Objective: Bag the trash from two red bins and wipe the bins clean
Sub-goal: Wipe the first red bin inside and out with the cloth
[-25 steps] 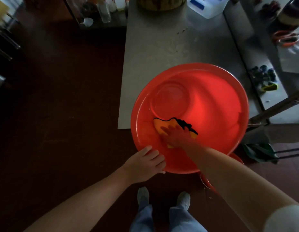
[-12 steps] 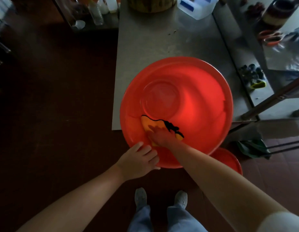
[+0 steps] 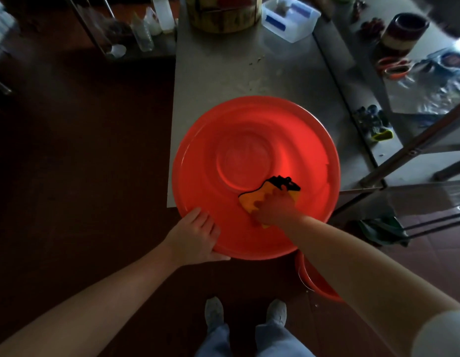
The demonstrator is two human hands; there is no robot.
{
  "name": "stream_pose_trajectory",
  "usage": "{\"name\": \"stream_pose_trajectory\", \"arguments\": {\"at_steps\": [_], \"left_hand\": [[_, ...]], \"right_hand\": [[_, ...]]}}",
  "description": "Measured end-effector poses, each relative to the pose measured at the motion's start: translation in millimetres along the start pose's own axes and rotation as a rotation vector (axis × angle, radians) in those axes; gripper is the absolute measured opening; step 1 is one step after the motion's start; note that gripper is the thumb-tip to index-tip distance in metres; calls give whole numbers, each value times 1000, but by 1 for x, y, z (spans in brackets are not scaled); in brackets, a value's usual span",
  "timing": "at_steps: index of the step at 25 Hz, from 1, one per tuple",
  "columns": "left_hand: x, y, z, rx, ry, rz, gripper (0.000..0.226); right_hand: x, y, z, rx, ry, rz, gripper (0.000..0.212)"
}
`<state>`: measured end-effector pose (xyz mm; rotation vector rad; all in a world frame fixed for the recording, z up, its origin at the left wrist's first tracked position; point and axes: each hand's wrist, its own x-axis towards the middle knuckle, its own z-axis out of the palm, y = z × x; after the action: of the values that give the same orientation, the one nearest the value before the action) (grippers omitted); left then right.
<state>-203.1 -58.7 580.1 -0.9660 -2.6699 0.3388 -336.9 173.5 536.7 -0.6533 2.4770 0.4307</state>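
A large round red bin (image 3: 249,130) rests on the near end of a grey metal table (image 3: 223,73) and hangs over its front edge. My left hand (image 3: 195,237) grips the bin's near-left rim. My right hand (image 3: 274,208) is inside the bin and presses an orange cloth with a black edge (image 3: 252,200) against the near inner wall, right of the round bottom. The inside of the bin holds nothing else. A second red bin (image 3: 319,282) stands on the floor below, mostly hidden by my right arm.
A wooden tub (image 3: 223,16) and a clear plastic box (image 3: 290,19) stand at the table's far end. A lower shelf (image 3: 393,104) to the right carries small items and plastic sheeting. A dark green bag (image 3: 380,230) lies on the floor by the metal frame. My feet are below.
My right hand has slid the cloth to the right along the bin's inner wall. My left hand still holds the near-left rim. The view has shifted slightly.
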Motion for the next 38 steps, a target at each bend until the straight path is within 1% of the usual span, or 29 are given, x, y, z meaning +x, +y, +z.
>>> {"name": "stream_pose_trajectory", "arguments": {"at_steps": [1,3,4,5,6,8,11,13,14,15,17,19,21,23,26,28,29,31,34,36,38], "left_hand": [[-1,1,3,-1,-12,34,85],[-4,5,7,-11,-28,79,82],[-5,7,9,-11,-27,85,80],[-5,9,11,-10,-26,82,78],[-6,11,13,-11,-22,76,77],[-6,17,15,-18,-9,52,76],[0,27,16,-34,-1,16,78],[4,31,14,-44,0,8,80],[6,32,13,-43,-1,13,81],[7,32,12,-36,-4,25,81],[10,31,7,-19,8,55,78],[14,31,4,-9,17,68,74],[15,30,3,-6,7,65,73],[12,30,4,-24,-3,55,74],[11,32,5,-47,-31,48,77],[14,34,4,-53,-34,56,80],[17,35,3,-52,-33,62,80],[23,34,-1,-36,-22,66,77],[26,34,-6,-32,-38,55,72],[24,34,-8,-22,-46,49,73],[22,31,-9,-20,-32,43,73]], "right_hand": [[-3,-12,2,51,-21,-7,50],[-7,-42,3,214,-129,-18,58],[-9,-55,2,277,-151,-27,60],[-11,-63,2,305,-129,-44,60],[-14,-65,3,292,-84,-67,60],[-21,-49,4,180,-7,-99,60],[-21,-4,-1,-23,54,-22,54],[-25,13,-3,-87,67,35,51],[-28,12,-1,-72,65,49,52],[-32,4,2,-6,56,60,54],[-36,-26,2,184,-23,63,58],[-40,-55,-1,298,-108,-2,60],[-42,-63,0,286,-90,-78,61],[-46,-45,1,181,-31,-100,61],[-47,-3,2,-26,15,13,60],[-50,11,2,-90,1,84,60],[-52,9,3,-72,-19,105,61],[-59,-11,1,51,-59,123,64],[-72,-51,-5,265,-107,49,61],[-81,-59,-7,268,-95,-44,59],[-93,-48,-10,205,-91,-102,59]]}}
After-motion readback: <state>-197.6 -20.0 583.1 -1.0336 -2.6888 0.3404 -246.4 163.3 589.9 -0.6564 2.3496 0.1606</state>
